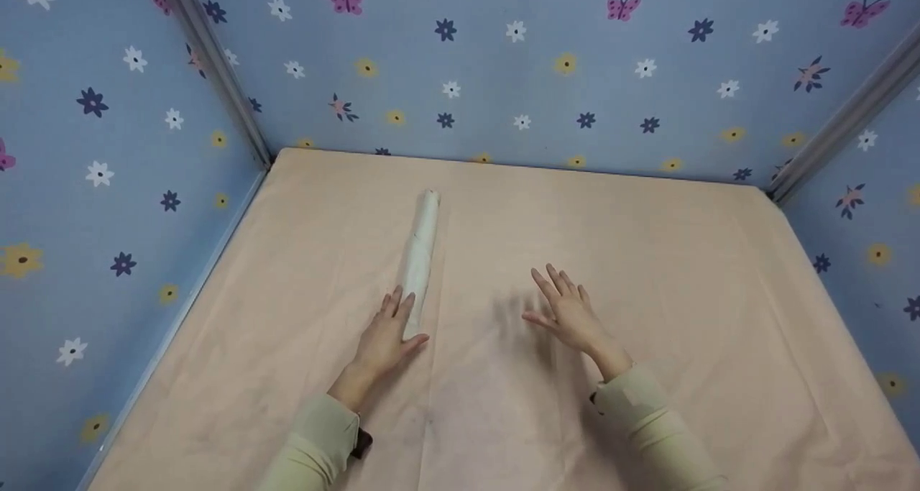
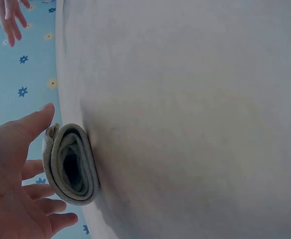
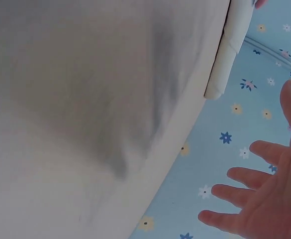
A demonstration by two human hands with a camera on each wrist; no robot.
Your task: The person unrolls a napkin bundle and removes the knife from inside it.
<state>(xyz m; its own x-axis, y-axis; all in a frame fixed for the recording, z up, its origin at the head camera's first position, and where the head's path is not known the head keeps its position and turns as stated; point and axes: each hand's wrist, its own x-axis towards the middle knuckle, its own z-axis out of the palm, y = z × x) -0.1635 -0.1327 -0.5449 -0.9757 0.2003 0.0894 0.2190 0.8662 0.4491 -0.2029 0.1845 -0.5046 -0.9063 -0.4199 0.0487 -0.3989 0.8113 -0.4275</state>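
A pale rolled-up cloth (image 1: 421, 250) lies lengthwise on the covered table, left of centre. Its near end shows layered fabric coiled round a dark hollow in the left wrist view, where the roll (image 2: 83, 172) looks slightly flattened. My left hand (image 1: 382, 341) is at this near end, fingers extended along its left side and thumb pointing right; whether it touches the cloth I cannot tell. Off to the right, my right hand (image 1: 571, 318) hovers above the table with spread fingers and holds nothing. The right wrist view shows that hand (image 3: 269, 199) apart from the roll (image 3: 230, 55).
A peach-coloured cover (image 1: 647, 261) with creases spreads over the table. Blue panels (image 1: 489, 52) printed with flowers and butterflies stand behind it and on both sides. Grey posts (image 1: 223, 74) mark the back corners. Both forearms wear light sleeves (image 1: 316, 433).
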